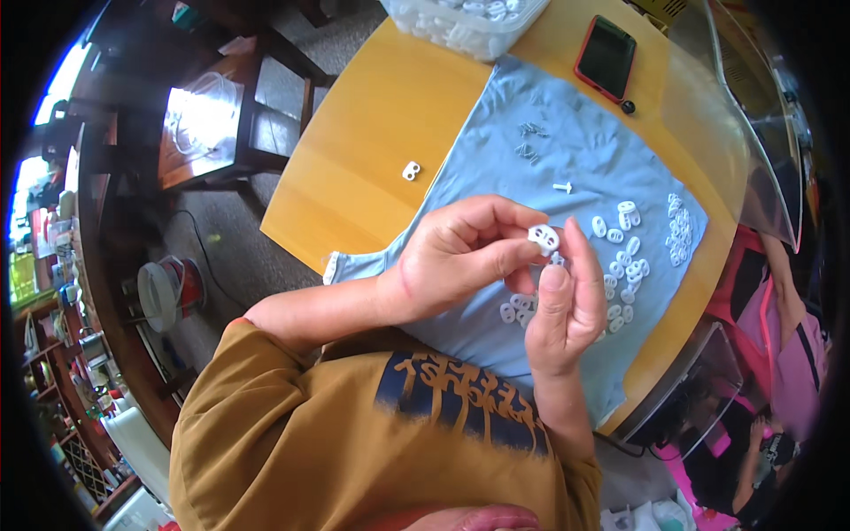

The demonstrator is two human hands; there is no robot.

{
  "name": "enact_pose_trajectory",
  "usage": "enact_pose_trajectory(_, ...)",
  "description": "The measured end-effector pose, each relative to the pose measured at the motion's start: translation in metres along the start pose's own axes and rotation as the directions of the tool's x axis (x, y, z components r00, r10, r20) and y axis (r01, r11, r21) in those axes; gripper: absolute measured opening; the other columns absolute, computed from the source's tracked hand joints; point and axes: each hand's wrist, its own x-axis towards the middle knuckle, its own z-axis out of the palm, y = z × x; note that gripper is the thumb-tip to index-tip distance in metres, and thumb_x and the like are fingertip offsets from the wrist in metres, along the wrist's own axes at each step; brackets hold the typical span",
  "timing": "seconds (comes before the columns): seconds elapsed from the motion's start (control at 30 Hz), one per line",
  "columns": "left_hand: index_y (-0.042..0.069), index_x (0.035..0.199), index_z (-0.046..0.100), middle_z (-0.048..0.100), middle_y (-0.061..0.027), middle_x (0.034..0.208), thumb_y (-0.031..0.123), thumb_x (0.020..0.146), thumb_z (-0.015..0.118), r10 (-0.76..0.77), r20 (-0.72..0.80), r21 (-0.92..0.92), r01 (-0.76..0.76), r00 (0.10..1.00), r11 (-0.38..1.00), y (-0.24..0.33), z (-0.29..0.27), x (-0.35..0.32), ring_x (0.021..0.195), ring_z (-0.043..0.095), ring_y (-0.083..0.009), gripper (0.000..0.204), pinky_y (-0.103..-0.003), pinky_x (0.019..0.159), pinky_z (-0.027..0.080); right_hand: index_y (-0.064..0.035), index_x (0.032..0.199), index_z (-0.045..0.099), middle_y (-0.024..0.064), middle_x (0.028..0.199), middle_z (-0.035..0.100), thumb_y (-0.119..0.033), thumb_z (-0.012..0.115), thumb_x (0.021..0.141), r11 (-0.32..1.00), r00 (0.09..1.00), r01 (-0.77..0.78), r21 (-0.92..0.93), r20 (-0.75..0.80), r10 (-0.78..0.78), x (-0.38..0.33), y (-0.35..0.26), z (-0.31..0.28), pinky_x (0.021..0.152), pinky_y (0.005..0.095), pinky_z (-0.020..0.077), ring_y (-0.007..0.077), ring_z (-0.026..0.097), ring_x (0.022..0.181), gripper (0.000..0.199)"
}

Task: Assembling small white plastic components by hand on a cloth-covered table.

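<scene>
Over the light blue cloth (478, 133), my left hand (469, 252) pinches a small white oval plastic piece with two holes (544, 237) between thumb and fingers. Just beside it, my right hand (567, 305) closes thumb and fingertips on a smaller white plastic part (556, 259), touching or nearly touching the oval piece from below. Similar white oval pieces (627, 265) lie scattered right of my hands, and more (518, 308) sit partly hidden behind my right hand. A white T-shaped peg (563, 187) rests on the cloth beyond my fingers.
Small metal bits (529, 142) lie on the cloth's far part, and a heap of tiny white parts (679, 232) at its right. A two-holed piece (411, 171) sits on the wooden table (354, 159). Farther off are a tub of white pieces (469, 31) and a red-cased phone (606, 57).
</scene>
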Motion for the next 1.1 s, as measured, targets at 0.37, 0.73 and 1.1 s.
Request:
enact_pose_trajectory(0.37,-0.001,0.105,0.054,0.060,-0.0078,0.084,0.019,0.086,0.057,0.597,-0.164,0.585,-0.411,0.785,0.700,0.101,-0.010,0.095,0.064,0.054,-0.0108,0.027,-0.023,0.060,0.044,0.0017,0.094,0.061,0.0087,0.069,0.060,0.000,0.061,0.077,0.970,0.968,0.242,0.022,0.062,-0.243,0.010,0.001,-0.004,0.054,0.0307,0.0439,0.0217,0.057,0.058,0.017)
enact_pose_trajectory(0.73,0.000,0.108,0.057,0.063,-0.0043,0.079,0.010,0.086,0.056,0.189,0.273,0.677,-0.328,0.943,0.659,0.042,0.025,0.108,0.063,0.056,-0.0061,0.024,-0.020,0.058,0.047,-0.0044,0.082,0.063,0.0049,0.063,0.057,-0.003,0.067,0.069,0.928,0.918,0.351,0.124,0.152,-0.367,-0.004,-0.001,0.003,0.050,0.0311,0.0441,0.0198,0.055,0.054,0.014)
enact_pose_trajectory(1.1,0.002,0.090,0.063,0.061,-0.0105,0.082,0.012,0.082,0.058,0.042,0.737,0.672,-0.738,0.674,0.055,-0.032,0.100,0.157,0.074,0.060,-0.0243,0.013,-0.032,0.065,0.048,-0.0074,0.062,0.051,0.0062,0.058,0.050,-0.017,0.064,0.071,0.938,0.826,0.314,0.148,0.443,-0.347,-0.020,0.001,0.008,0.055,0.0347,0.0451,0.0244,0.053,0.058,0.019)
